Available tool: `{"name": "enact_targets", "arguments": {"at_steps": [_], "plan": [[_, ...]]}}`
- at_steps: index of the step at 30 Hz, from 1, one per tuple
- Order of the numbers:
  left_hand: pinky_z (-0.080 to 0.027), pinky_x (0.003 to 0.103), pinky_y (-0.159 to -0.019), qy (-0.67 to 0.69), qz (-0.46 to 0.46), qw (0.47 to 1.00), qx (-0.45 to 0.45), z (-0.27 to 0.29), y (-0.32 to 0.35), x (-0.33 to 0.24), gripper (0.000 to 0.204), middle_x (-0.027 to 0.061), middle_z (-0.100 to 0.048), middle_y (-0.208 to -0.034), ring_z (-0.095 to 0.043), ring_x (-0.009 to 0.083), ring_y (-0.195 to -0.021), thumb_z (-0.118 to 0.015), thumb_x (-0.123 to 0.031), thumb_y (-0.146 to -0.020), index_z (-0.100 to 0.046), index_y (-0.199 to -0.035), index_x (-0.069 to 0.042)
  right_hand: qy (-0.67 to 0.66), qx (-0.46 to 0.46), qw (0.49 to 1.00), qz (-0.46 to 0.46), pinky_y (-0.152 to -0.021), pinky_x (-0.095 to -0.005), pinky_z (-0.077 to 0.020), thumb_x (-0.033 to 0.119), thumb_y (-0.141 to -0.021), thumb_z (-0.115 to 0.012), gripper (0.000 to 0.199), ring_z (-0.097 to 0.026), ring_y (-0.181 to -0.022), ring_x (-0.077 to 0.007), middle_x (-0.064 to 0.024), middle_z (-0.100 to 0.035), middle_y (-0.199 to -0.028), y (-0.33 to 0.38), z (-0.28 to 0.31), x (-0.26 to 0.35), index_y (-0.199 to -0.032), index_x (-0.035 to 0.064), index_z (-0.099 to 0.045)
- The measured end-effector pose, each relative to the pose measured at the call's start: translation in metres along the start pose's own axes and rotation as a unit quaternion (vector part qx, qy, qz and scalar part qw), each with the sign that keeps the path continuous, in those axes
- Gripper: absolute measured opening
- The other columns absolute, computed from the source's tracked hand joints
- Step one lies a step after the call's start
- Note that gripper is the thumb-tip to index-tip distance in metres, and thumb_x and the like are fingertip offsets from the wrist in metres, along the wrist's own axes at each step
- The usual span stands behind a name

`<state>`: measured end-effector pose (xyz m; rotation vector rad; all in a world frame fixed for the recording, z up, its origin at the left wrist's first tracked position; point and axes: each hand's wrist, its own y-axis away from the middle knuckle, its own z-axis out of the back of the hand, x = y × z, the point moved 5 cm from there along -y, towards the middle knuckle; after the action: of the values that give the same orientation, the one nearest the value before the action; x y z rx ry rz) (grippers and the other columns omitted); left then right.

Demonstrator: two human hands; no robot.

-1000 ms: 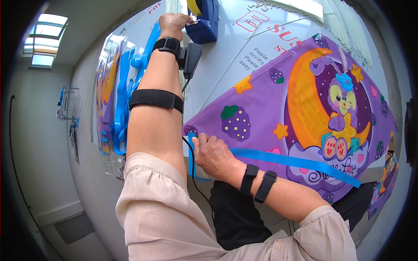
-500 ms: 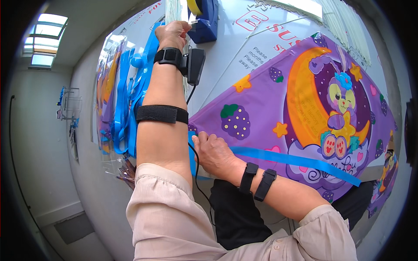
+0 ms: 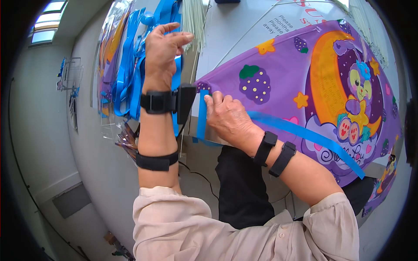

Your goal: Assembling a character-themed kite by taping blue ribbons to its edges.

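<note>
A purple kite (image 3: 283,87) printed with a rabbit on an orange moon lies spread at the right. My right hand (image 3: 230,115) presses down on its lower left edge, fingers bent and closed on a blue ribbon (image 3: 300,129). From the hand, the ribbon runs right across the kite to a loose end. Just left of my right thumb is an upright blue strip (image 3: 202,115). My left hand (image 3: 163,54) is raised near the kite's left corner, its fingers curled and thumb close to the forefinger. Whatever lies between those fingertips is too small to make out.
Blue ribbons (image 3: 128,78) hang in a bundle at the left beside clear-wrapped printed kites (image 3: 109,56). Thin pale rods (image 3: 193,21) lie behind my left hand. The base of a dark blue tape dispenser (image 3: 227,1) shows at the top edge. White printed board (image 3: 244,39) lies beneath the kite.
My left hand has come away from the tape dispenser, back toward me. My right hand stays on the kite's edge. The view has shifted, and most of the dispenser is out of it.
</note>
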<state>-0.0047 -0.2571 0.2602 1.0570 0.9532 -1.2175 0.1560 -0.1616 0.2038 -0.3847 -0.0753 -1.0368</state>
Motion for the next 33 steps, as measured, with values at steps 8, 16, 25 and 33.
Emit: {"name": "enact_targets", "arguments": {"at_steps": [8,16,25,33], "plan": [[-0.034,0.016,-0.040,0.104,0.127,0.985,-0.060,0.019,0.094,0.067,0.052,0.0131,-0.066,-0.084,-0.060,0.0097,-0.062,-0.069,0.009,-0.071,-0.044,-0.117,0.005,0.011,0.080,0.997,-0.019,-0.047,-0.0288,-0.0491,0.005,-0.079,-0.054,0.046,-0.059,-0.057,-0.0178,-0.0107,-0.051,-0.084,0.005,-0.001,0.006,-0.124,-0.0022,-0.051],[-0.031,0.016,-0.038,0.071,0.141,0.985,-0.068,0.014,0.093,0.082,0.053,0.0123,-0.066,-0.082,-0.058,0.0086,-0.058,-0.069,0.008,-0.070,-0.044,-0.117,0.006,0.041,0.070,0.997,-0.017,-0.046,-0.0269,-0.0487,0.004,-0.079,-0.053,0.046,-0.060,-0.054,-0.0173,-0.0109,-0.051,-0.083,0.006,-0.001,0.010,-0.124,-0.0031,-0.050],[-0.030,0.016,-0.040,0.063,0.150,0.984,-0.071,0.010,0.094,0.090,0.052,0.0088,-0.067,-0.079,-0.058,0.0076,-0.059,-0.069,0.007,-0.069,-0.046,-0.115,0.004,0.041,0.056,0.997,-0.017,-0.046,-0.0271,-0.0487,0.004,-0.078,-0.053,0.045,-0.060,-0.054,-0.0171,-0.0109,-0.051,-0.082,0.007,-0.003,0.009,-0.123,-0.0038,-0.051],[-0.034,0.017,-0.042,0.031,0.105,0.992,-0.064,0.006,0.093,0.087,0.049,0.0068,-0.067,-0.079,-0.058,0.0071,-0.060,-0.068,0.008,-0.070,-0.047,-0.114,0.004,0.043,0.058,0.997,-0.014,-0.045,-0.0276,-0.0488,0.003,-0.079,-0.053,0.044,-0.060,-0.054,-0.0174,-0.0112,-0.051,-0.081,0.006,-0.001,0.010,-0.122,-0.0046,-0.051]]}}
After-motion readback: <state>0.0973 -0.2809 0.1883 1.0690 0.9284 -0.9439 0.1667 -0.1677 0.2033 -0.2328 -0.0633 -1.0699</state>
